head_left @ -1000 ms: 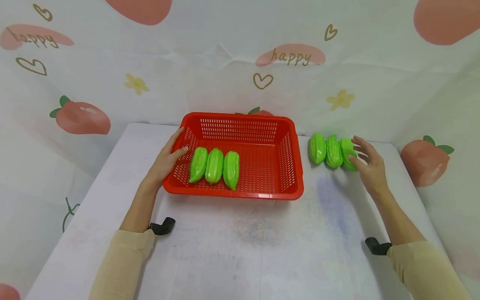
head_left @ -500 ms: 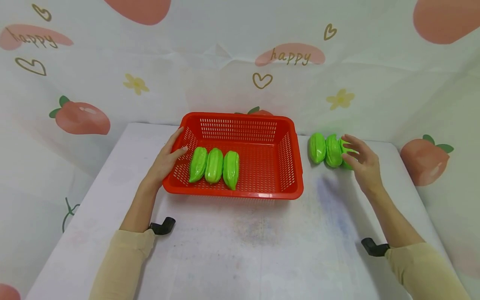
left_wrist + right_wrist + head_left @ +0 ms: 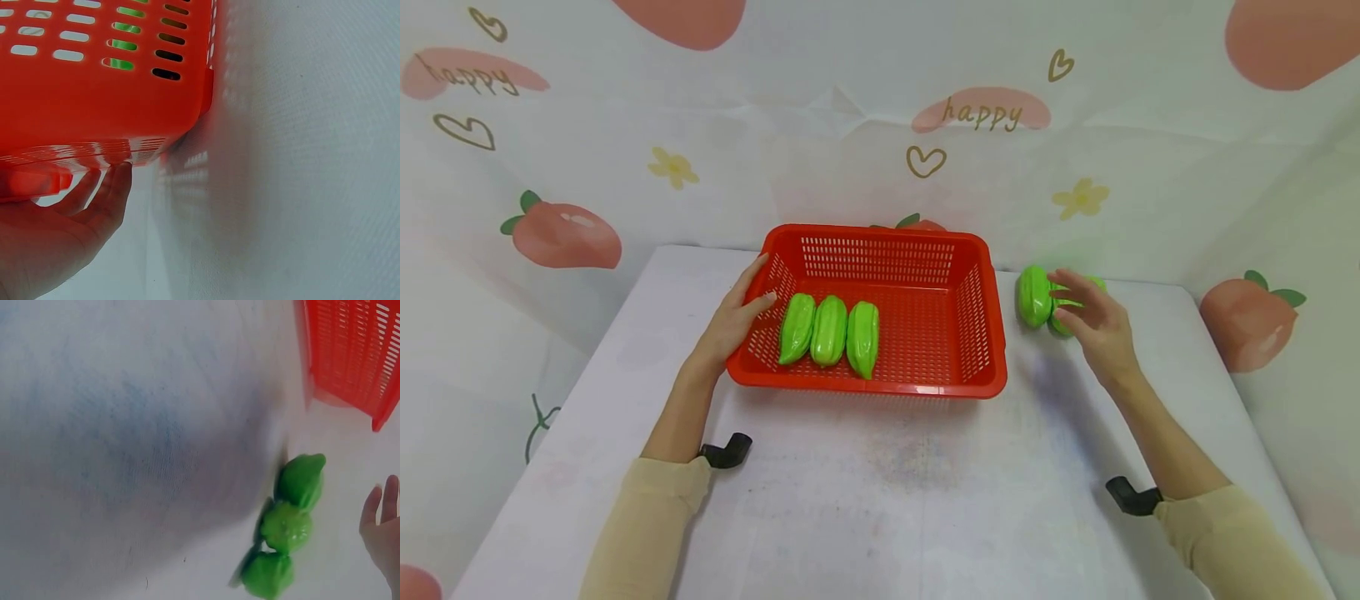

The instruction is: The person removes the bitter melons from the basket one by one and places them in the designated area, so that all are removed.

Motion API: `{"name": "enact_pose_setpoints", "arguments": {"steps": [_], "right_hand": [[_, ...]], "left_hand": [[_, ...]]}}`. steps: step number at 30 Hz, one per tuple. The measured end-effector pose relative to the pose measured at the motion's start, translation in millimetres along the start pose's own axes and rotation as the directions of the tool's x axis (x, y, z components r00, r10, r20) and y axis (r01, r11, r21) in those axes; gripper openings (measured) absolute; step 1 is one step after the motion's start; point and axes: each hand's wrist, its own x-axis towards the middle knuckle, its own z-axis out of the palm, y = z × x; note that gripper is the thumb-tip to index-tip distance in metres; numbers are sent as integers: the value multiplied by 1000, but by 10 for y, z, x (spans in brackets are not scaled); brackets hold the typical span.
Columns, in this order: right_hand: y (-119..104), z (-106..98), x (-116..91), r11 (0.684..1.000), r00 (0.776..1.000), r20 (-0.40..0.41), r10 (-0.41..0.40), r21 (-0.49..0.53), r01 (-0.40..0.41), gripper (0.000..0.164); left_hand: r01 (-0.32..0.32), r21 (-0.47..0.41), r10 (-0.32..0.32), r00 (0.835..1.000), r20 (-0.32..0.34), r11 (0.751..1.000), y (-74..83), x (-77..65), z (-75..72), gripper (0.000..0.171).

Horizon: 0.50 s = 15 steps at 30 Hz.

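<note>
A red plastic basket (image 3: 917, 389) stands at the back of the table with three glossy green star fruits (image 3: 829, 331) side by side in its left half. My left hand (image 3: 727, 327) holds its left rim, thumb inside; in the left wrist view, the fingers (image 3: 115, 194) lie against the outside. Right of the basket, three more star fruits sit in a row: the left one (image 3: 1034, 297) shows fully, the others are partly hidden behind my right hand (image 3: 1099, 333). That hand hovers above them, fingers spread, holding nothing. In the right wrist view, it is apart from the row (image 3: 286, 526).
A white table (image 3: 850, 500) bears everything, its back edge against a white cloth (image 3: 850, 183) printed with peaches, hearts and flowers. A black wrist mount (image 3: 727, 451) juts from the left forearm, another one (image 3: 1133, 497) from the right.
My right hand has moved left along the row, from the rightmost star fruit to above the middle one. The left hand, the basket and the star fruits have stayed in place.
</note>
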Motion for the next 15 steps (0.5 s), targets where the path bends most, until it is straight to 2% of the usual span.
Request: {"name": "enact_pose_setpoints", "arguments": {"steps": [6, 15], "right_hand": [[-40, 93, 1, 999, 998, 62, 29, -35, -27, 46], [-67, 247, 36, 999, 992, 126, -17, 50, 11, 49]], "left_hand": [[-8, 6, 8, 1000, -7, 1000, -9, 18, 3, 61], [1, -2, -1, 1000, -6, 1000, -16, 17, -3, 62]]}}
